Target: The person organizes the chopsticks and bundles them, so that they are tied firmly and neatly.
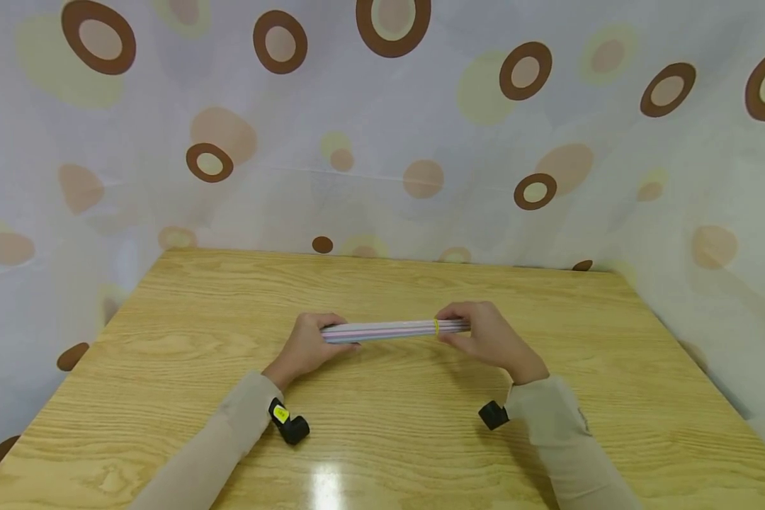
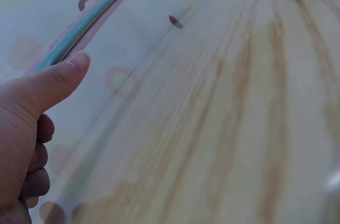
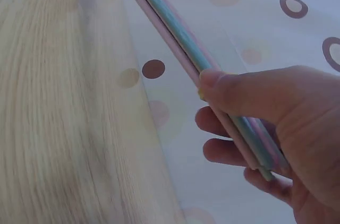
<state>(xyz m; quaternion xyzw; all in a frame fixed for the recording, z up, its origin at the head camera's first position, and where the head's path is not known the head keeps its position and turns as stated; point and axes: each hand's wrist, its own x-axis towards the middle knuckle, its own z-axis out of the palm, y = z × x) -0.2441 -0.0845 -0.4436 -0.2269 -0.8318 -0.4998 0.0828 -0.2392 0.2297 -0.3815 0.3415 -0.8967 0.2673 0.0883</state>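
Both hands hold a bundle of long thin pastel sticks (image 1: 382,331), pink, white and blue, level above the table. A yellow band (image 1: 436,326) wraps the bundle near its right end. My left hand (image 1: 309,345) grips the left end, thumb along the near side; in the left wrist view, that thumb (image 2: 61,80) presses on a blue-green and a pink stick. My right hand (image 1: 487,336) pinches the bundle at the band. In the right wrist view its thumb (image 3: 249,94) lies across the sticks, with fingers behind and the stick ends showing below. The left end is hidden in the left hand.
A wood-grain table (image 1: 382,425) spreads beneath the hands. Behind it and at both sides hangs a white cloth (image 1: 382,142) with brown rings and pale spots. Small black devices (image 1: 289,423) are strapped at the wrists over beige sleeves (image 1: 223,439).
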